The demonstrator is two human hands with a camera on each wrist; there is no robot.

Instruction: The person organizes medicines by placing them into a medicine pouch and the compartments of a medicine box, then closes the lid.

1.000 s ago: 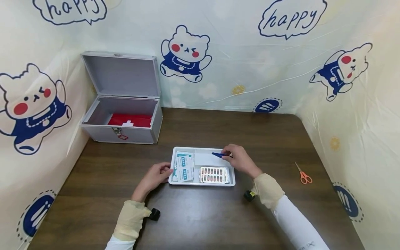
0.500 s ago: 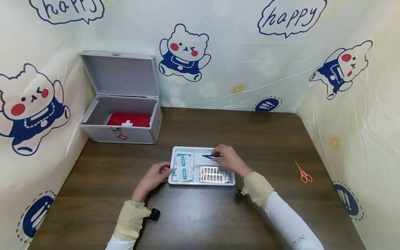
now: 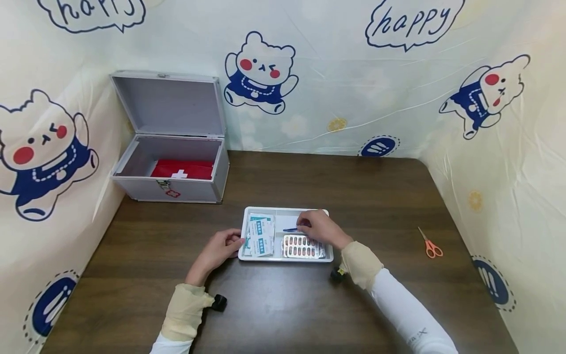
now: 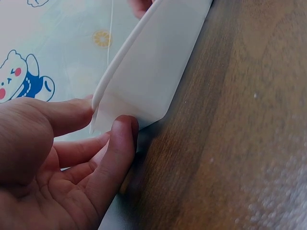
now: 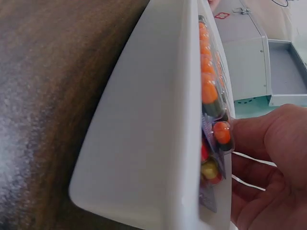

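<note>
A white divided tray (image 3: 285, 261) lies on the table with its rim raised. My left hand (image 3: 222, 244) grips the tray's left end; in the left wrist view, the thumb presses the rim and a finger (image 4: 122, 143) lies against the side wall. Over the tray's back right compartment, my right hand (image 3: 322, 228) pinches a pair of blue tweezers (image 3: 289, 230), lowered close to the compartment floor. Teal and white packets (image 3: 262, 236) fill the left compartment. Capsule blister packs (image 3: 301, 247) lie in the front right one, and orange capsules (image 5: 209, 88) show in the right wrist view.
A grey metal case (image 3: 177, 190) stands at the back left with its lid up and a red pouch (image 3: 190, 168) with a white cross inside. Orange-handled scissors (image 3: 431, 246) lie at the right. Printed cloth (image 3: 353, 88) walls the table's back and sides.
My right hand has moved left over the tray, then down, bringing the tweezers into the back compartment. The left hand stays at the tray's left end.
</note>
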